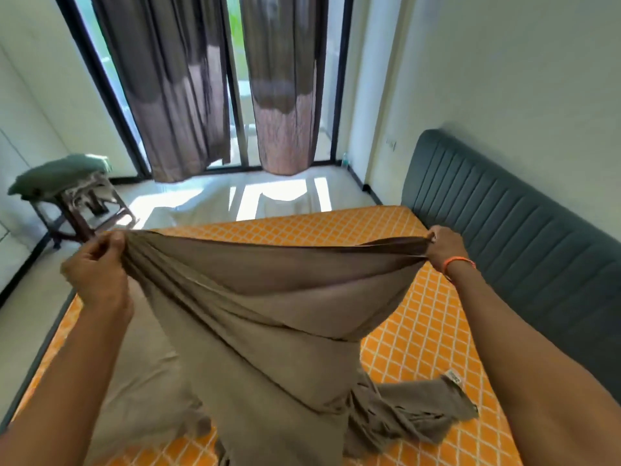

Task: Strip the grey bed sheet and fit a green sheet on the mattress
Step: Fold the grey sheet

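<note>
Already the grey bed sheet [268, 317] is off the orange mattress [420, 331], stretched between left hand [97, 264] and right hand [443, 245], both gripping it; the green sheet [60, 174] waits on a stool, unfitted.

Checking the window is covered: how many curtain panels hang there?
2: the left curtain hangs over the window's left half, the right curtain over its middle, with a gap between them. More may hang beyond the frame.
</note>
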Tool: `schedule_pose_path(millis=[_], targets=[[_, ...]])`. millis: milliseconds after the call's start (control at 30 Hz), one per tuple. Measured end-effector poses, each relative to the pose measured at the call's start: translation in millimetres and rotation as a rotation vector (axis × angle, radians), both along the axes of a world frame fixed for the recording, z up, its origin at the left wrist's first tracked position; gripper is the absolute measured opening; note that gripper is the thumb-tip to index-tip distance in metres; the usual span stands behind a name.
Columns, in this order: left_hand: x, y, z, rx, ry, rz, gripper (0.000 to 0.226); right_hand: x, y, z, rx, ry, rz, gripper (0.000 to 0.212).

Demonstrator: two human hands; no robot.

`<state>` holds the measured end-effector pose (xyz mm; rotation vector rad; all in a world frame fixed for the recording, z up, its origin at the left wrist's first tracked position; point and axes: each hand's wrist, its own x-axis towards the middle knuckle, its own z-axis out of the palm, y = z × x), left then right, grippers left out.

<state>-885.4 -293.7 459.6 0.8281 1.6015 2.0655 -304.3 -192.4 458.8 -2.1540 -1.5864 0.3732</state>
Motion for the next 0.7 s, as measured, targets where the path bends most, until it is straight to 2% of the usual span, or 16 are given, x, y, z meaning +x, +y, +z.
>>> schedule_pose_path(millis=[67,133,233,367,500,567,700], targets=[[-20,11,11,-0.006,0.044,-0.01,0.038,17,-19,14,-0.052,0.041,0.016,0.018],[-30,20,19,-0.011,0.058,-0.032,0.047,29,-32,26,-0.086,0.074,0.024,0.017],[-21,28,35,0.014,0.035,-0.039,0.046,39,-51,41,-0.023,0.175,-0.112,0.015],[1,37,52,0.04,0.004,-0.077,0.026,50,-64,56,0.115,0.252,-0.308,0.023],[10,42,65,0.061,0.027,-0.117,0.04,56,-83,71,0.182,0.154,-0.378,0.017],[9,47,71,0.044,0.04,-0.139,0.043,63,-88,74,0.165,0.118,-0.377,0.023],[-2,50,86,0.001,0.053,-0.15,0.055,69,-98,99,0.1,0.275,-0.358,0.027]])
